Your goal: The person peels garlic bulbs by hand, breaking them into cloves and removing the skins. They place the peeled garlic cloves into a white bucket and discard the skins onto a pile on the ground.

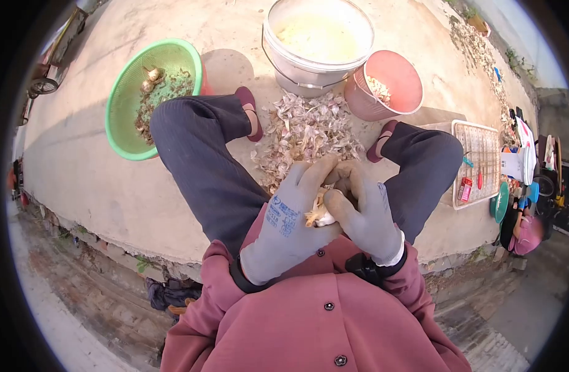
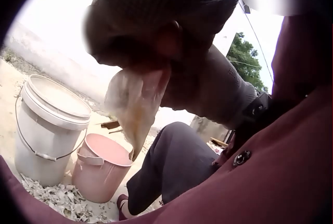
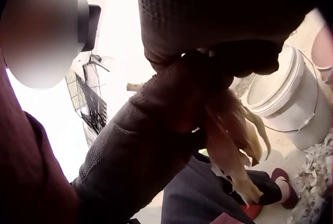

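Both hands wear grey work gloves and meet over the lap in the head view. Between them is a head of garlic (image 1: 322,216), white with dry tan skin and partly covered by the fingers. My left hand (image 1: 287,220) grips it from one side. The right hand (image 1: 370,217) curls over it from the other, its thumb against the garlic. Papery skin (image 3: 234,146) hangs below the gloves in the right wrist view, and a pale skin flap (image 2: 136,104) dangles in the left wrist view. A heap of garlic peelings (image 1: 309,127) lies on the ground between the feet.
Ahead stand a white bucket (image 1: 286,68) and a pink bucket (image 1: 406,105) with peeled cloves inside. A green basket (image 1: 120,124) with garlic bits sits at the left. On the right are a plastic crate (image 1: 489,164) and a seated person (image 1: 527,235).
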`<control>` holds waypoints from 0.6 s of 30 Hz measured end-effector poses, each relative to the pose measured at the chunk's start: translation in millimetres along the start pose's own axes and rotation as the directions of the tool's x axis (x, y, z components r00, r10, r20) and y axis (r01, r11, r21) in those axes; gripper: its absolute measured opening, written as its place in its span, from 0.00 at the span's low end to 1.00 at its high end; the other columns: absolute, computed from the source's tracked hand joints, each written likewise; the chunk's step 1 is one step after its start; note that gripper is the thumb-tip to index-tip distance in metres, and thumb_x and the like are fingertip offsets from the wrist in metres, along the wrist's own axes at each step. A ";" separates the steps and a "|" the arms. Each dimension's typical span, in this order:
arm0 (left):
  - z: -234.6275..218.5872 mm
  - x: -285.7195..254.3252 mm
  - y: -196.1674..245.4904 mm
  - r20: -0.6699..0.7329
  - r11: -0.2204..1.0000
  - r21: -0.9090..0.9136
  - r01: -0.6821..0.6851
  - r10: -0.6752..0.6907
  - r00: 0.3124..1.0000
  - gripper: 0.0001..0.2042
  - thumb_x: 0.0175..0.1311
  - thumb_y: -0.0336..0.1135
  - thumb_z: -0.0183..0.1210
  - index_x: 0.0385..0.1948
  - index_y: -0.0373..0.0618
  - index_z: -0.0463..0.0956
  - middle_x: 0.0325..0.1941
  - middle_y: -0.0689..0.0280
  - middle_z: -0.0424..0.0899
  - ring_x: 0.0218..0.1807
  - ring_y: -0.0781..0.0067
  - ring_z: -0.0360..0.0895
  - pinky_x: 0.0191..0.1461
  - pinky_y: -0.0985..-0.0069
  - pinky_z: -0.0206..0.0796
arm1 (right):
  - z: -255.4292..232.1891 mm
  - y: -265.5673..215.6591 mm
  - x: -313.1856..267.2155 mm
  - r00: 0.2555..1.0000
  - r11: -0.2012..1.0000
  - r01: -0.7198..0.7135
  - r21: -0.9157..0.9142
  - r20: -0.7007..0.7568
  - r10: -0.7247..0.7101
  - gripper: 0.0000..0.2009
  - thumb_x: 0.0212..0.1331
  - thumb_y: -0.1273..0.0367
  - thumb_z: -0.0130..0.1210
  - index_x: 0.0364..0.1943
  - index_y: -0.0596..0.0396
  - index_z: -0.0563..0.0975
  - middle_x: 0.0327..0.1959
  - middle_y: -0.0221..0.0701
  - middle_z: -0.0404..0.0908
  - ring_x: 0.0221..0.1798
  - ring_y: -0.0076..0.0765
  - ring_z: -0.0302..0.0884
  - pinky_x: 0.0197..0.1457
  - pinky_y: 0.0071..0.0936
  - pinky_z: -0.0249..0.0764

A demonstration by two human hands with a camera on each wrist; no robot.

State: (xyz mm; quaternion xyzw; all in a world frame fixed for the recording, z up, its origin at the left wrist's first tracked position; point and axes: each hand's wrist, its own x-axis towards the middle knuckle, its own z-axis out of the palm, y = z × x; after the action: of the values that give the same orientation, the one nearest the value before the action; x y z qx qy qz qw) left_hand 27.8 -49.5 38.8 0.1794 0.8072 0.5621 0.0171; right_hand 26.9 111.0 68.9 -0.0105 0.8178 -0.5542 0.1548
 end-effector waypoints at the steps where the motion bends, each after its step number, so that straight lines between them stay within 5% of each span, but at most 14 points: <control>1: -0.7 -1.5 0.7 -0.052 1.000 0.003 -0.029 0.029 0.998 0.40 0.41 0.28 0.71 0.65 0.40 0.66 0.48 0.52 0.73 0.48 0.49 0.76 0.49 0.60 0.71 | 2.1 2.6 2.3 1.000 1.000 -0.005 0.010 0.005 0.005 0.11 0.62 0.70 0.58 0.46 0.58 0.75 0.23 0.31 0.76 0.24 0.26 0.72 0.29 0.27 0.68; 4: -0.3 -6.7 -3.6 -0.022 0.995 -0.034 0.096 -0.096 0.995 0.43 0.41 0.26 0.70 0.68 0.40 0.65 0.56 0.54 0.75 0.57 0.54 0.75 0.61 0.64 0.69 | 7.2 8.5 10.7 0.997 0.991 0.070 0.110 0.006 -0.071 0.10 0.64 0.72 0.55 0.46 0.60 0.74 0.26 0.34 0.78 0.27 0.30 0.77 0.33 0.29 0.73; 8: -1.7 -9.3 -4.4 -0.048 0.993 -0.017 0.113 -0.114 0.992 0.43 0.41 0.27 0.72 0.68 0.40 0.66 0.56 0.54 0.76 0.58 0.55 0.76 0.62 0.65 0.68 | 9.8 10.1 14.7 0.993 0.990 0.085 0.111 0.071 -0.093 0.07 0.65 0.74 0.51 0.44 0.62 0.73 0.30 0.37 0.80 0.32 0.33 0.80 0.37 0.32 0.75; 12: 3.0 -11.8 -11.7 -0.096 0.996 -0.023 0.086 -0.088 0.991 0.44 0.40 0.28 0.72 0.69 0.40 0.66 0.56 0.54 0.76 0.57 0.55 0.76 0.61 0.65 0.69 | 13.7 16.1 14.1 0.988 0.987 0.142 0.074 0.054 -0.146 0.06 0.65 0.75 0.49 0.42 0.62 0.73 0.30 0.37 0.79 0.32 0.30 0.77 0.37 0.31 0.73; 14: 4.6 -10.6 -11.6 -0.154 1.000 -0.021 -0.006 0.003 0.988 0.39 0.42 0.27 0.69 0.65 0.39 0.67 0.48 0.51 0.75 0.48 0.48 0.76 0.49 0.61 0.72 | 15.7 19.4 13.0 0.989 0.986 0.138 0.098 0.037 -0.142 0.05 0.66 0.74 0.48 0.41 0.62 0.74 0.30 0.37 0.79 0.32 0.29 0.75 0.37 0.30 0.73; 16: 7.7 -14.3 -10.8 -0.163 1.000 -0.021 0.011 -0.014 0.987 0.39 0.42 0.27 0.69 0.64 0.39 0.67 0.48 0.51 0.75 0.48 0.48 0.76 0.50 0.61 0.72 | 15.9 22.1 12.8 0.994 0.961 0.105 0.254 0.006 -0.110 0.06 0.66 0.74 0.46 0.40 0.62 0.74 0.29 0.35 0.78 0.31 0.27 0.72 0.37 0.28 0.72; 18: 7.4 -14.8 -10.7 -0.174 1.000 -0.019 0.022 -0.025 0.984 0.39 0.42 0.27 0.70 0.64 0.39 0.67 0.49 0.51 0.75 0.49 0.48 0.76 0.50 0.61 0.72 | 17.5 22.1 12.2 0.992 0.970 0.119 0.212 0.011 -0.124 0.07 0.68 0.72 0.45 0.40 0.61 0.74 0.29 0.34 0.77 0.30 0.26 0.71 0.36 0.26 0.70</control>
State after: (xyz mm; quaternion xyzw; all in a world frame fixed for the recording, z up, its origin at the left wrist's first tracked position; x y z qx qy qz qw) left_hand 40.5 -50.7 23.8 0.1199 0.8027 0.5825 -0.0454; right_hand 23.3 101.4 39.9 -0.0506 0.7504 -0.6459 0.1307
